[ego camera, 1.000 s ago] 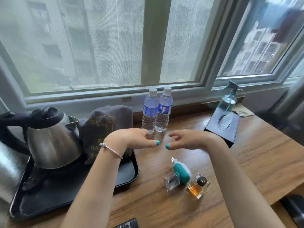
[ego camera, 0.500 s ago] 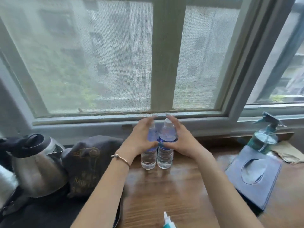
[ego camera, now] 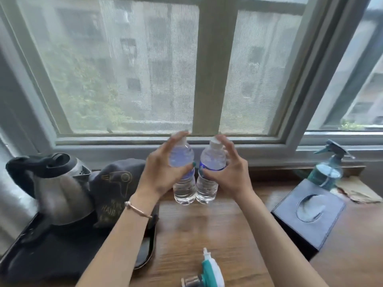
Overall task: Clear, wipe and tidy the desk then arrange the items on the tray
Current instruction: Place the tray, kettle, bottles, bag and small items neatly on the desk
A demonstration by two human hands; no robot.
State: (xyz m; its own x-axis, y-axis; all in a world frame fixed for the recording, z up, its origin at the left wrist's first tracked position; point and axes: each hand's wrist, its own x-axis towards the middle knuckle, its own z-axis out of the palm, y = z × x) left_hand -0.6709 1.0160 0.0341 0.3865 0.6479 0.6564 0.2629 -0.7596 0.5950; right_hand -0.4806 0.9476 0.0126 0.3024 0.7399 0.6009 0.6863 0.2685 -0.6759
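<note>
Two bottles (ego camera: 194, 179) stand touching, side by side, on the tabletop (ego camera: 207, 228) at the far edge by the window (ego camera: 128, 79). Left: tray (ego camera: 145, 255) carrying kettle (ego camera: 60, 189), with pouch (ego camera: 116, 183) just right of it. Right: tissue box (ego camera: 306, 212); sprayer (ego camera: 327, 170) behind it. Near centre: plug-in device (ego camera: 209, 272). Hands (ego camera: 163, 175) flank the bottles.

— Was any writing legible?
— Only on the dark grey fabric pouch (ego camera: 116, 189) standing on the black tray (ego camera: 143, 259): a gold hair-dryer drawing, and below it "HAIR", partly hidden by the arm.
— And the blue bottle labels (ego camera: 211, 165)?
— Too blurred to read.
</note>
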